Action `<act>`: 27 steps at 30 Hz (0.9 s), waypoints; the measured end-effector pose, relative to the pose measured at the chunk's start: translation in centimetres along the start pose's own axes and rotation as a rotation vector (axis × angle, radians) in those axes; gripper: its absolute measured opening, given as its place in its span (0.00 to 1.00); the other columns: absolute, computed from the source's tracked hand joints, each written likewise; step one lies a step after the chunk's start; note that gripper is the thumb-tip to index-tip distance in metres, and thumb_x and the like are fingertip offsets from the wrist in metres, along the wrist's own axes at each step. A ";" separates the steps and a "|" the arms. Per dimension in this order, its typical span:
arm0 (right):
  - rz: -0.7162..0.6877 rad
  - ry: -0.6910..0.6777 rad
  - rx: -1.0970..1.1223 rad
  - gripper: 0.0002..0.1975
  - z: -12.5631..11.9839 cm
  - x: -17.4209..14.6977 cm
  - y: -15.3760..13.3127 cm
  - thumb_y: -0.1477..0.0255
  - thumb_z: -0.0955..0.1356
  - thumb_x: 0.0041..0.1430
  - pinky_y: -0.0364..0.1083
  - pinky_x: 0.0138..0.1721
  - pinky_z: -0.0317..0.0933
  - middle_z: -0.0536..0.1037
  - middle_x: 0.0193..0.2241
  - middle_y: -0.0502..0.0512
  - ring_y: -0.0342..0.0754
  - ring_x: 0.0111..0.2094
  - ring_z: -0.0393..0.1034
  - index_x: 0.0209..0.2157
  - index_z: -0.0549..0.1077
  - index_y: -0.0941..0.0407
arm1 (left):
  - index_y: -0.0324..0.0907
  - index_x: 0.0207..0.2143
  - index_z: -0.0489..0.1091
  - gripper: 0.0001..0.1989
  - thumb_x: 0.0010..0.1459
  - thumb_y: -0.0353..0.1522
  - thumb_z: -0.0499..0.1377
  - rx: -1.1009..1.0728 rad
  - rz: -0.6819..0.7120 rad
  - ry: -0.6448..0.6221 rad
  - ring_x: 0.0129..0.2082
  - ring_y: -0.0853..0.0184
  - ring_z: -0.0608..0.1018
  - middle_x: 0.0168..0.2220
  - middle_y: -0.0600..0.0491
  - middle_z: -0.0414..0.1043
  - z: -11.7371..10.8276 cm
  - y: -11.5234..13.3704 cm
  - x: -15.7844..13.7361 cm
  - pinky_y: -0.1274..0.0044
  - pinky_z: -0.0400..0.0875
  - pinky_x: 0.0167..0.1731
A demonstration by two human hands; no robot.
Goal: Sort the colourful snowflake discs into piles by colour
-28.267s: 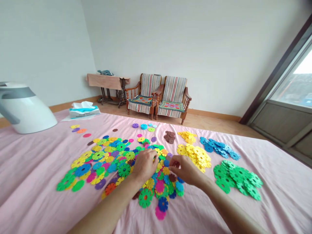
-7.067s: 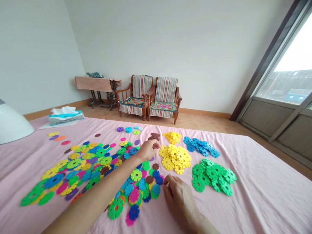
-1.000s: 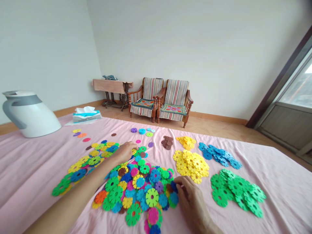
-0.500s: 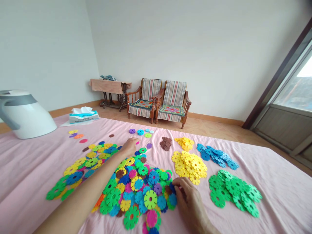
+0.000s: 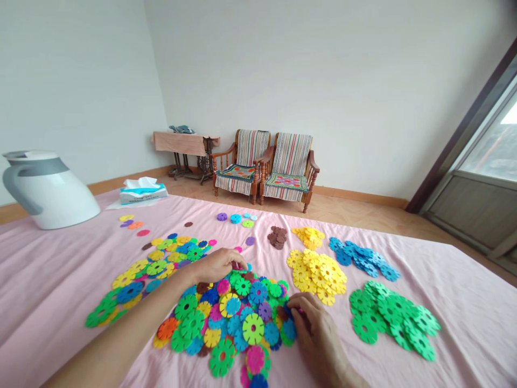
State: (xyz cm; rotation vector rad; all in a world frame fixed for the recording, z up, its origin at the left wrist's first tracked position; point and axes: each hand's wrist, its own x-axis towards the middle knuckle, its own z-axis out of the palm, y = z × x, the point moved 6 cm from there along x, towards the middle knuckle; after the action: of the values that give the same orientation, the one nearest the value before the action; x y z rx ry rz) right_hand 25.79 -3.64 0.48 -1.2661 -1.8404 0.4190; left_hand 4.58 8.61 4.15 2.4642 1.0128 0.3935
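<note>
A mixed pile of notched plastic discs point(image 5: 230, 323) in many colours lies on the pink cloth in front of me. My left hand point(image 5: 220, 265) is over the pile's far edge, its fingers curled down and closed; what is in them, if anything, is hidden. At the pile's right edge, my right hand point(image 5: 313, 320) has its fingertips closed on a dark blue disc point(image 5: 288, 309), mostly covered by the fingers. Beyond that hand lie a heap of yellow discs point(image 5: 319, 272) and a heap of green discs point(image 5: 391, 315).
Blue discs point(image 5: 363, 258), brown discs point(image 5: 277, 237) and a smaller yellow heap point(image 5: 308, 237) lie farther back. Single discs, a tissue box point(image 5: 143, 193) and a white jug point(image 5: 64, 194) stand toward the left. Two wooden chairs point(image 5: 285, 180) are beyond the table.
My left hand has come back nearer and to the right, from beyond the pile to its far edge, with fingers now curled down. My right hand stays at the pile's right edge.
</note>
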 end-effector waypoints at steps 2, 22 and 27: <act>0.003 -0.001 0.003 0.12 0.0 0.0 0.0 0.73 0.58 0.64 0.46 0.37 0.62 0.74 0.32 0.54 0.48 0.34 0.68 0.32 0.71 0.53 | 0.45 0.38 0.76 0.23 0.46 0.21 0.48 -0.031 -0.031 0.018 0.37 0.70 0.78 0.37 0.57 0.78 -0.5 -0.3 0.3 0.82 0.70 0.37; -0.029 0.001 0.030 0.10 -0.1 0.1 -0.3 0.76 0.59 0.63 0.43 0.37 0.61 0.73 0.33 0.53 0.46 0.35 0.68 0.33 0.70 0.53 | 0.39 0.34 0.73 0.04 0.55 0.27 0.59 0.294 -0.219 0.262 0.44 0.61 0.73 0.40 0.49 0.73 1.3 -5.0 8.6 0.68 0.67 0.46; -0.019 -0.010 0.043 0.10 0.0 0.1 -0.2 0.76 0.58 0.63 0.43 0.37 0.61 0.72 0.33 0.53 0.46 0.35 0.68 0.32 0.69 0.54 | 0.39 0.47 0.67 0.14 0.62 0.36 0.55 0.335 -0.223 0.237 0.44 0.63 0.73 0.47 0.48 0.69 1.7 -5.1 9.5 0.65 0.71 0.44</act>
State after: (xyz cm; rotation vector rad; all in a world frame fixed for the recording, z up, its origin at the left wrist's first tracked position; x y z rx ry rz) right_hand 25.66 -3.60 0.69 -1.2191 -1.8409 0.4526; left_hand 8.77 18.18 1.01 2.5957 1.5463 0.4840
